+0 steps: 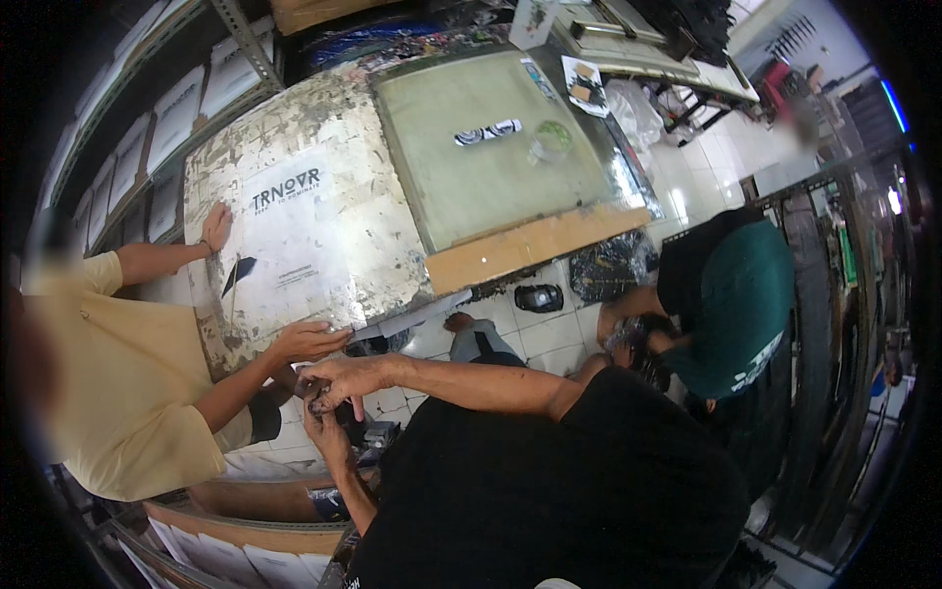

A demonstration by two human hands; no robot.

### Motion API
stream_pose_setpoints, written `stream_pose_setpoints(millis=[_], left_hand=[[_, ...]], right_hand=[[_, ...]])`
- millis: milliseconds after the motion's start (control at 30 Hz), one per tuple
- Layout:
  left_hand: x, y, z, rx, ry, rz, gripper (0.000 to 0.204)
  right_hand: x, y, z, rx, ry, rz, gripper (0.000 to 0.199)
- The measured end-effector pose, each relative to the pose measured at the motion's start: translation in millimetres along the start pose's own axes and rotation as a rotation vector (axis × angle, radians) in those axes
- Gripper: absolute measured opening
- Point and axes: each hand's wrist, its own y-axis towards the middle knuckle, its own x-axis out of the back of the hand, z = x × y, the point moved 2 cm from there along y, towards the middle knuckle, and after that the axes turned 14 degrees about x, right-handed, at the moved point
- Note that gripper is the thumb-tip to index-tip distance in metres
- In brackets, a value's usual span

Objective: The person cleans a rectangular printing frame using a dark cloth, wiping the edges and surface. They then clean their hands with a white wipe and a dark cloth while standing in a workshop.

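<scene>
Both my hands are together just off the near edge of the worktable, fingers closed around a small dark object (317, 395) I cannot make out. My right hand (345, 376) lies over it from above, and my left hand (323, 424) grips it from below. Close beside them is the hand (306, 341) of a co-worker in a pale yellow shirt, resting at the table's edge. That person's other hand (217, 226) lies on the left side of the worn, paint-flaked tabletop (373, 187). Between them a white bag or sheet with black print (294, 221) lies flat, a dark scrap (238, 274) on its left.
A greenish glass panel (432, 108) carries a rolled patterned piece (488, 133) and a clear cup with green contents (551, 142). A wooden strip (540, 239) borders it. Shelves of white sheets (177, 113) stand left. Someone in dark green (736, 294) sits right, near a black object (539, 297) on the floor.
</scene>
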Motion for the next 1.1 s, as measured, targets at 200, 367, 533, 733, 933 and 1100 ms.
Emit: stream_pose_setpoints(millis=[200, 367, 533, 733, 933, 1100], left_hand=[[-16, -5, -18, -0.149, 0.171, 0.070, 0.033], [-34, -14, -24, -0.263, 0.286, 0.067, 0.040], [-27, -8, -8, -0.067, 0.180, 0.075, 0.045], [-13, -13, -4, -0.074, 0.013, 0.092, 0.062], [-12, -19, -3, 0.077, 0.021, 0.165, 0.043], [-21, -20, -18, 0.167, -0.193, 0.093, 0.037]], right_hand=[[-12, -25, 3, 0.008, -0.365, -0.048, 0.067], [-13, -35, 1, 0.257, -0.897, -0.082, 0.074], [-20, -45, 4, 0.120, -1.054, -0.007, 0.077], [-19, -45, 1, 0.484, -1.000, -0.119, 0.079], [-17, -50, 17, 0.066, -0.348, -0.125, 0.086], [-21, -49, 20, 0.099, -0.210, -0.091, 0.084]])
